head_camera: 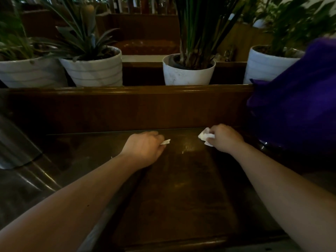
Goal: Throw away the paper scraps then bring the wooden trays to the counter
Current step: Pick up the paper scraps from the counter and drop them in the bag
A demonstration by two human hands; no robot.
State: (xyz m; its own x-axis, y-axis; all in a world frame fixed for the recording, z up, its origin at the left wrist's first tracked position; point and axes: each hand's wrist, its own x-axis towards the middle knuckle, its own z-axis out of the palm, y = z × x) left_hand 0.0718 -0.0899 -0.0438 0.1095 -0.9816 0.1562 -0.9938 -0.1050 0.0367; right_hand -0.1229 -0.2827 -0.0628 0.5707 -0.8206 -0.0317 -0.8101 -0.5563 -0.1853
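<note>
A dark wooden tray (181, 206) lies in front of me, its raised rim showing along the near edge. My left hand (144, 149) rests at the tray's far left and pinches a small white paper scrap (165, 142). My right hand (224, 138) is at the far right end, closed around a crumpled white paper scrap (204, 136). Both hands sit close to the far edge, about a hand's width apart.
A tall wooden ledge (127, 106) rises behind the tray, with several white potted plants (187, 71) on it. A purple cloth bundle (294, 106) stands at the right. A shiny metal surface (16, 148) curves along the left.
</note>
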